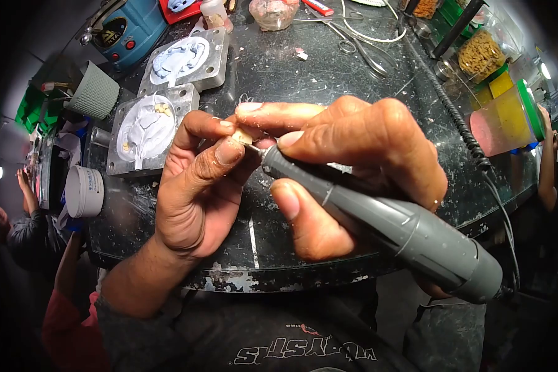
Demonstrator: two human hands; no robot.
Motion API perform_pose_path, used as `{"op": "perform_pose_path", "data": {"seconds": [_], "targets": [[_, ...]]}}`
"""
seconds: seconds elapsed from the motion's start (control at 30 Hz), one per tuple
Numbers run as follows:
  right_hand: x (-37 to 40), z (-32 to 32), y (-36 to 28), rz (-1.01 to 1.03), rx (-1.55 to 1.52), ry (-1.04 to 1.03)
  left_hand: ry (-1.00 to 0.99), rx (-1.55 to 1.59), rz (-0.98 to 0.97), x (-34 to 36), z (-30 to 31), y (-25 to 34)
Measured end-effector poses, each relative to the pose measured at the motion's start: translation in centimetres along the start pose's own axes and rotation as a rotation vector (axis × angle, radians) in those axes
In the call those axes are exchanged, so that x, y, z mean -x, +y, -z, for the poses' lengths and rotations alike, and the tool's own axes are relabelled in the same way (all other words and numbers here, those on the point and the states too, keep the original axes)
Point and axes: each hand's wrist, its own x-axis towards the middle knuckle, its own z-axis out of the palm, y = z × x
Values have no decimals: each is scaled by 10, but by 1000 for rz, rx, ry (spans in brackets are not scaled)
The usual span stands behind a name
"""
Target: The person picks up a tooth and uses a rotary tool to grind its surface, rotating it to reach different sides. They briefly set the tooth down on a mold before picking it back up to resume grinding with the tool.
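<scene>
Between the thumb and fingertips of my left hand (195,180) is a small ivory-coloured piece that looks like a denture tooth (242,137). My right hand (378,139) is wrapped round a dark grey rotary handpiece (378,217). The handpiece's thin metal bur (252,147) points left, its tip right at the tooth. Pale dust and specks cling to the fingers of both hands. Left of my left hand lies a metal flask half (119,160) with white plaster and several teeth in it. Behind that sits a second flask half (216,77) with a bluish-white mould.
A blue machine (130,37) stands at the back left, near a grey woven cup (93,92) and a white tub (84,192). Scissor-handled tools (369,59) lie at the back. On the right are a coiled cord (449,108) and a green-lidded container (499,127). Other people's arms show at both sides.
</scene>
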Motion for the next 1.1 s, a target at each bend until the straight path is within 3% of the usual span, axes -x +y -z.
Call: {"op": "perform_pose_path", "data": {"seconds": [0.73, 0.8, 0.93, 1.1], "targets": [[-2, -2, 1, 49, -1, 18, 67, -22, -1, 1, -5, 1], [-3, -2, -4, -60, -6, 63, 73, -35, 8, 1, -7, 2], [-3, -5, 1, 58, 13, 115, 152, -82, 20, 0, -11, 4], [1, 1, 1, 1, 88, 18, 183, -205, -47, 0, -11, 3]]}}
